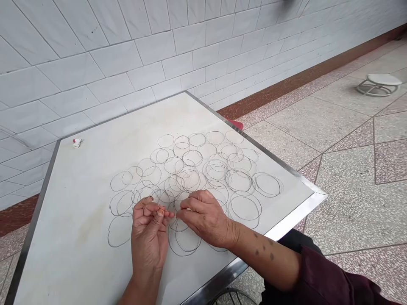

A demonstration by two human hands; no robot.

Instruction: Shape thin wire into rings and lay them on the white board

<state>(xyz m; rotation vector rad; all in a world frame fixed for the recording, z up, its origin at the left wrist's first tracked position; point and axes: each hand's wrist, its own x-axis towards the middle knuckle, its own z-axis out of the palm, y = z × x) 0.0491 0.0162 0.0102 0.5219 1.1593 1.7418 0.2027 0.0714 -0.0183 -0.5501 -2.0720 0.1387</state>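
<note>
So there's a little red and white piece [77,142] near the tabletop's [79,212] far left corner, then the left hand [149,237] and right hand [206,218], fingertips pinched close together over thin wire rings [240,180] spread toward the right edge, can't tell what's gripped

Two bare hands close together
The left hand [149,237] is palm up with bent fingers; the right hand [205,218] pinches beside it, and the right arm [267,250] has small dark spots.
</note>
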